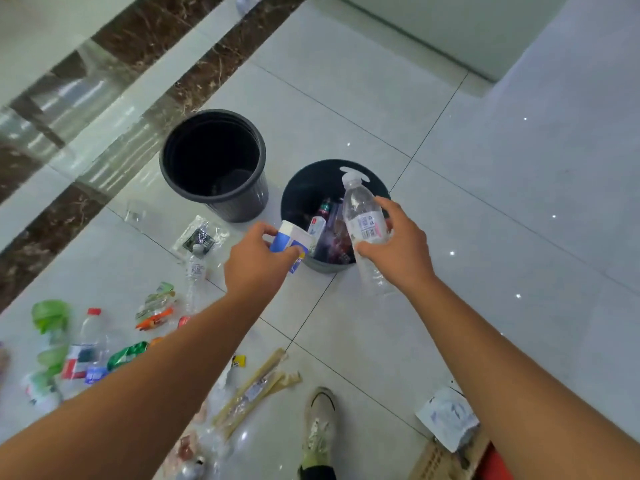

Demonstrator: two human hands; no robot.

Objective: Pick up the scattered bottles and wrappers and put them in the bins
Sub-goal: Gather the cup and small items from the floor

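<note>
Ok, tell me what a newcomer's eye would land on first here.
Two hands meet over the nearer bin at centre frame: the right hand grips a clear bottle tilted above it, and the left hand holds a blue and white container at its rim. That bin already holds rubbish, while the second bin, behind and left, looks almost empty. Litter, a red-capped bottle among it, covers the floor at lower left.

floor [485, 209]: glossy pale tiles, thin dark grout | bands [145, 36]: brown veined stone, upper left | wall [433, 26]: pale, top right
</note>
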